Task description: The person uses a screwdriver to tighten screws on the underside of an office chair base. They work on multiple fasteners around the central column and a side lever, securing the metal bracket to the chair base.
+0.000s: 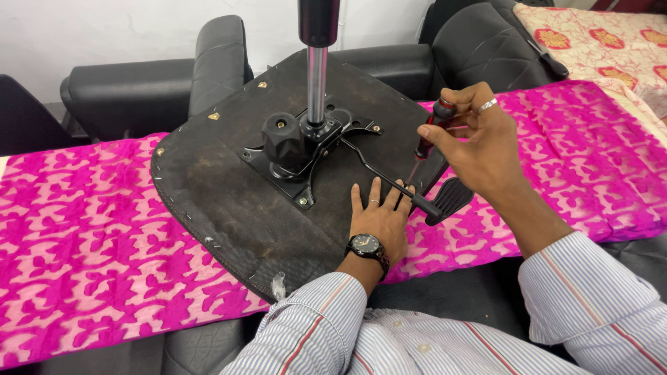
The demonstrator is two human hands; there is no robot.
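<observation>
Pink-and-magenta patterned cloth (90,236) covers the long work surface, with black padded chair parts (132,90) lined up against the white wall behind it and another floral cloth (604,42) off to the far right. Upside down on the pink cloth lies a black chair seat (229,201), its fabric underside worn and stapled round the edge, with small brass-coloured fittings near the far rim. Bolted to the middle of it is a black metal tilt mechanism (306,149), carrying a chunky black knob (281,135) on its left and a chrome gas-lift column (317,76) standing upright out of its centre. A thin lever (379,170) runs from the mechanism toward the near right and ends in a ribbed black paddle (451,198) that overhangs the seat's edge. The left hand (379,219), wearing a dark wristwatch and a ring, lies flat and open on the seat underside, fingers spread, with the fingertips right beside the lever, possibly touching it, though the angle makes that hard to judge. The right hand (472,142), ringed as well, is closed round the dark red-and-black handle of a screwdriver (427,135), held nearly upright with its thin shaft pointing down toward the seat near the left fingertips; the tip itself is too small to make out. Both arms wear striped shirt sleeves.
</observation>
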